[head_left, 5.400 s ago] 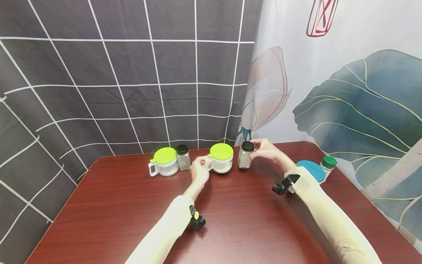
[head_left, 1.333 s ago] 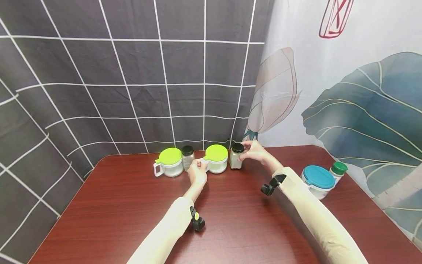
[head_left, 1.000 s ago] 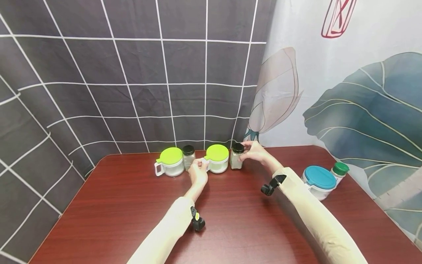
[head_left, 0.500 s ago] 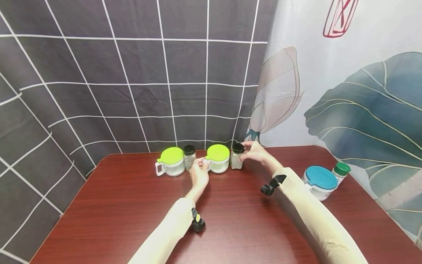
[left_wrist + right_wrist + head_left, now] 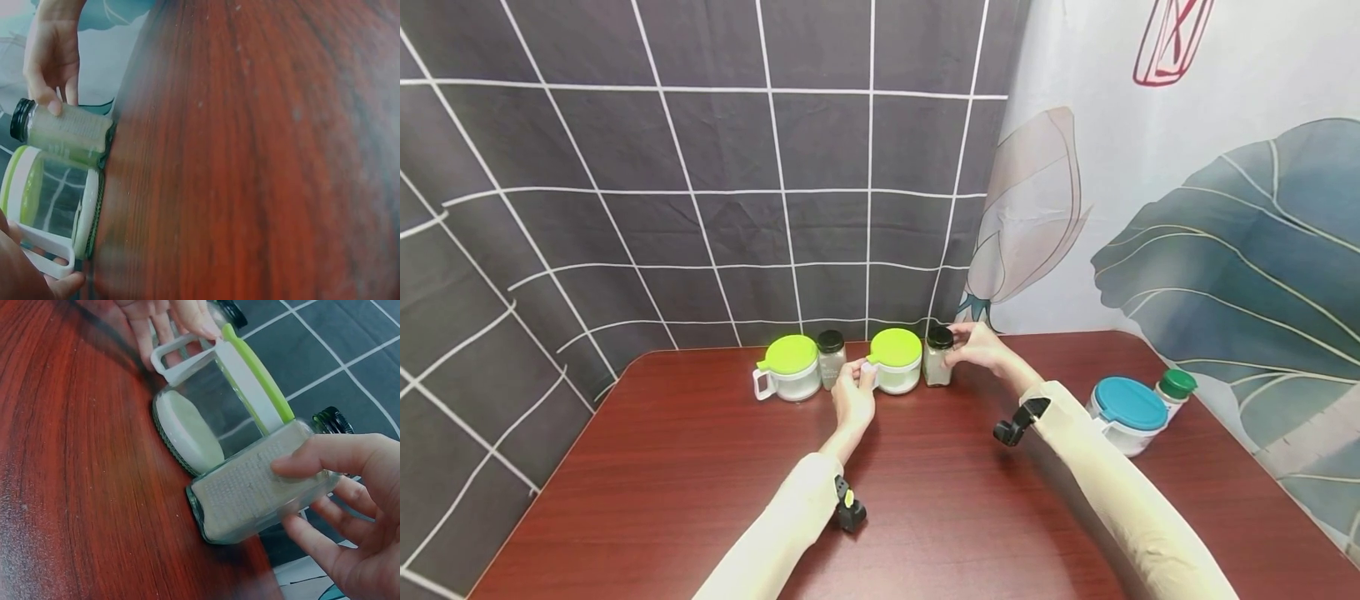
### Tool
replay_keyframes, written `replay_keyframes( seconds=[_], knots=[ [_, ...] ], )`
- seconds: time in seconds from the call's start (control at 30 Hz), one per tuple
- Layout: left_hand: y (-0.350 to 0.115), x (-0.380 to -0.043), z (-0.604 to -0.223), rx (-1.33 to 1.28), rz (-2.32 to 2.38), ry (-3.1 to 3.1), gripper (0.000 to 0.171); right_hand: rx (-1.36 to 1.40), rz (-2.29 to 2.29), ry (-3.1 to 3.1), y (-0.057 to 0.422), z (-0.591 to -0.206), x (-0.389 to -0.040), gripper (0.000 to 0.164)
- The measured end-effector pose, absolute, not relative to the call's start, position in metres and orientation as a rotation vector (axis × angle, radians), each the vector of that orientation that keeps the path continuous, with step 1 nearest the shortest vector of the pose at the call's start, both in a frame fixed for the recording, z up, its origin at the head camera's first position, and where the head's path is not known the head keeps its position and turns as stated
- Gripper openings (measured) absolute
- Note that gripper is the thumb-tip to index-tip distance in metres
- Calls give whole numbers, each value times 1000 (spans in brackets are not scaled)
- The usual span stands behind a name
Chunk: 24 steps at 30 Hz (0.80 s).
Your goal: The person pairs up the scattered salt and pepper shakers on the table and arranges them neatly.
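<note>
My left hand (image 5: pixel 853 402) pinches the white handle (image 5: pixel 53 247) of a clear seasoning jar (image 5: pixel 898 377) with a lime-green lid. White contents cover the bottom of that jar. My right hand (image 5: pixel 987 347) grips a square glass spice jar (image 5: pixel 250 484) with a black cap, thumb on one face and fingers on the other. The spice jar stands upright, right beside the seasoning jar; in the right wrist view they look nearly touching. Left of my left hand stand a second black-capped spice jar (image 5: pixel 832 367) and a second green-lidded seasoning jar (image 5: pixel 790 357).
A blue-lidded jar (image 5: pixel 1127 404) and a small green-capped bottle (image 5: pixel 1176 386) stand at the table's right side. The brown wooden table (image 5: pixel 925 492) ends at a grey gridded curtain (image 5: pixel 805 225) behind the row of jars.
Since the oldest frame, my right hand has brought its spice jar leftward, closing the gap to the green-lidded jar. The head view has shifted slightly. Over the last second almost nothing moves.
</note>
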<state>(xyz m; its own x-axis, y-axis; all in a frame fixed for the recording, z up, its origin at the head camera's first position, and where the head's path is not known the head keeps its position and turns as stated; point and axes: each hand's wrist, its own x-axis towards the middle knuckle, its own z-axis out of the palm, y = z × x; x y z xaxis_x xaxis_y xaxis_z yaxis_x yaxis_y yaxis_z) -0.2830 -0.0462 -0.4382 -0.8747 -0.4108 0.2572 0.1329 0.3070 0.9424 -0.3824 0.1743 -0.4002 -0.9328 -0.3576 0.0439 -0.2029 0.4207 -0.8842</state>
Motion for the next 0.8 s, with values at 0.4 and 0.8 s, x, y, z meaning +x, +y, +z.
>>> replay_keyframes(
  seconds=[0.4, 0.8],
  knots=[
    [-47, -286, -439, 258, -1623, -2165, 25, -371, -1576, 2369, 176, -401, -375, 68],
    [-51, -288, -440, 240, -1681, -2118, 26, -348, -1546, 2450, 173, -407, -374, 69]
  ],
)
